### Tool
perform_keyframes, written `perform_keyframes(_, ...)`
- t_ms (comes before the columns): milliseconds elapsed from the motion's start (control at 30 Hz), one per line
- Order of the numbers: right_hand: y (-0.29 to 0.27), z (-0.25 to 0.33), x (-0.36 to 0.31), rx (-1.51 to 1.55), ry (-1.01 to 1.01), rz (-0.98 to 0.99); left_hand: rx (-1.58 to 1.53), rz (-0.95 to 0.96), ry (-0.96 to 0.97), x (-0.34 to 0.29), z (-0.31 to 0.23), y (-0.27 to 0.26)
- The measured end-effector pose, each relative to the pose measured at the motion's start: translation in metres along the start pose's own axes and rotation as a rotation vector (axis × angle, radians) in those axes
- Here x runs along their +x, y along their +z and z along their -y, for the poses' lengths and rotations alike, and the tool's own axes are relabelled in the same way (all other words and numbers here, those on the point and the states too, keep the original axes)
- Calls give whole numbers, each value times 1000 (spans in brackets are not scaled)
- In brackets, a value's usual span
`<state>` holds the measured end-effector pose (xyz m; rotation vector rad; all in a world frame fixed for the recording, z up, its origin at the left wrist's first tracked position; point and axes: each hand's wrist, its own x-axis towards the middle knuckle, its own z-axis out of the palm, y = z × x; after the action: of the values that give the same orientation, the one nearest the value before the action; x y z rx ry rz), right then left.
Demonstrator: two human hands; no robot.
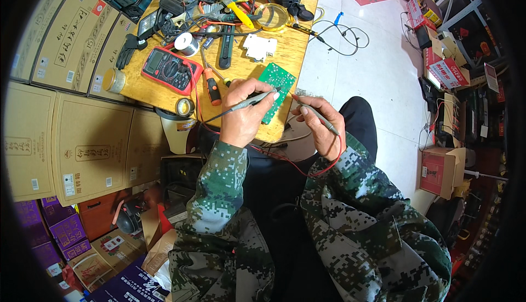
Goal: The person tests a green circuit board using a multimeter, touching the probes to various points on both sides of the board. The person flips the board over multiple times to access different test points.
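While the left hand (pixel 245 117) and the right hand (pixel 327 142) each hold one thin grey probe between the fingers, a green circuit board (pixel 282 80) lies at the near end of the wooden bench (pixel 299 51), partly covered by the left hand. Its long axis runs from near to far, with the far end leaning slightly to the right. The left probe (pixel 249 101) points right, over the board; the right probe (pixel 323 119) points left and far, near the board's right edge. Farther left rests a red multimeter (pixel 170 70). Cardboard boxes (pixel 93 143) are stacked at left; pale floor tiles (pixel 383 72) extend at right.
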<state>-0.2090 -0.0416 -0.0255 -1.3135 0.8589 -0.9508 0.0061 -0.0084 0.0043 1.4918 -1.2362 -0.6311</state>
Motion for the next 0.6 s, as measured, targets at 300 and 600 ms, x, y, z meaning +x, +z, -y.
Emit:
perform_keyframes(300,4,1,-3,-1,11,-13,-35,2,-32,-2,3,1)
perform_keyframes(600,6,-2,-2,-33,-26,-15,-118,2,-54,-5,6,1)
